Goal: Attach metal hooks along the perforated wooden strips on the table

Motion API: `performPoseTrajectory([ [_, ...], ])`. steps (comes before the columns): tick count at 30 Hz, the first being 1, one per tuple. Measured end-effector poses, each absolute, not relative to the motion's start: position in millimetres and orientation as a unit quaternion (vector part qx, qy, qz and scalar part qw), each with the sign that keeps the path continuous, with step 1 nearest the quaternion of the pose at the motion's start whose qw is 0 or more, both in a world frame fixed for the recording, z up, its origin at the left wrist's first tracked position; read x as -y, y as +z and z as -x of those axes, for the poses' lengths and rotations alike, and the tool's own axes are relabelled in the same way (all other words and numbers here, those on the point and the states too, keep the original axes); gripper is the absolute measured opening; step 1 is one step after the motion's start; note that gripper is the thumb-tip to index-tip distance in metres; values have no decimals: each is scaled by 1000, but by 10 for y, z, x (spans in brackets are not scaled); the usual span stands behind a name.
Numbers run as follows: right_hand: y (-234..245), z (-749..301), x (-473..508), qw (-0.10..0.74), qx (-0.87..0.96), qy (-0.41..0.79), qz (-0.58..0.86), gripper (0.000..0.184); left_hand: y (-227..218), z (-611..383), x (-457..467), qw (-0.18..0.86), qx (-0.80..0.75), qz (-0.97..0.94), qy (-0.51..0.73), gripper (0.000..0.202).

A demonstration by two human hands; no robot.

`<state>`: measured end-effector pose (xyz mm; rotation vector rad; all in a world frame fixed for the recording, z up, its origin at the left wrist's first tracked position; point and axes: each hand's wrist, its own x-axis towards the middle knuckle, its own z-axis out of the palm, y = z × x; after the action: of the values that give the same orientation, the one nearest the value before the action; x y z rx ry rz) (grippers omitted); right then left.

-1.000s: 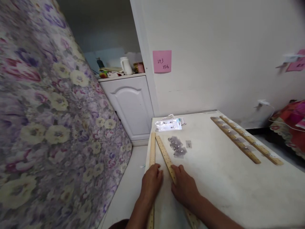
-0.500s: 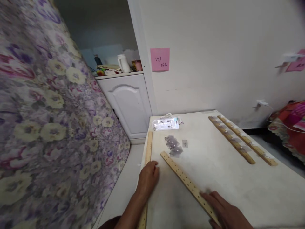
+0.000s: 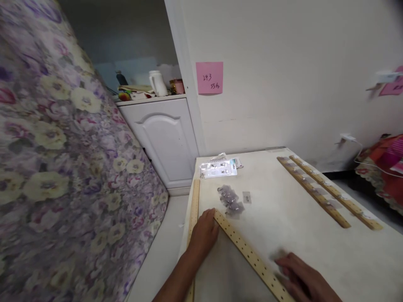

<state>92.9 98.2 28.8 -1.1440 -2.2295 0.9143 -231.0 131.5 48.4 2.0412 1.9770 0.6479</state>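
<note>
A pale wooden strip with rows of small holes [image 3: 248, 251] lies slantwise across the table. My left hand [image 3: 204, 230] is closed with its fingertips at the strip's far end. Under and beside that wrist runs a second holed strip [image 3: 194, 201] along the table's left edge. My right hand [image 3: 299, 272] is just right of the first strip's near part, fingers curled together and blurred; a greyish smear at the fingertips is too unclear to name. Small clear packets with metal bits [image 3: 231, 201] lie heaped beyond the strip, with a single packet [image 3: 247, 197] to their right.
Two wooden strips with packets on them [image 3: 315, 191] lie along the table's right side. A clear blister pack [image 3: 218, 167] sits at the back edge. A wall [image 3: 252, 105] stands behind the table, a floral curtain [image 3: 72, 167] to the left.
My left hand has moved right, from the edge strip to the far end of the slanted strip. My right hand has shifted slightly right, off the strip. The view has moved a little.
</note>
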Motion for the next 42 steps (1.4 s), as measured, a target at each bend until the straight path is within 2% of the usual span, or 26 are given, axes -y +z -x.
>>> performPoseTrajectory([
  [6, 382, -238, -1793, 345, 806, 288, 384, 21, 497, 2309, -1344, 124, -677, -690, 223, 42],
  [9, 330, 67, -2092, 363, 819, 256, 363, 29, 490, 2304, -1349, 125, -678, -689, 222, 42],
  [13, 195, 239, -2240, 348, 837, 226, 357, 44, 470, 2306, -1363, 133, -675, -691, 224, 41],
  [16, 117, 248, -2252, 330, 843, 227, 359, 48, 457, 2304, -1371, 140, -678, -682, 234, 41],
  [23, 122, 225, -2265, 311, 843, 236, 369, 45, 497, 2286, -1347, 159, -678, -671, 254, 38],
  [35, 242, 133, -2032, 313, 855, 298, 288, 42, 607, 2255, -1261, 178, -694, -651, 252, 37],
  [42, 348, 220, -1907, 267, 856, 364, 253, 37, 487, 2258, -1193, 129, -694, -662, 253, 38],
])
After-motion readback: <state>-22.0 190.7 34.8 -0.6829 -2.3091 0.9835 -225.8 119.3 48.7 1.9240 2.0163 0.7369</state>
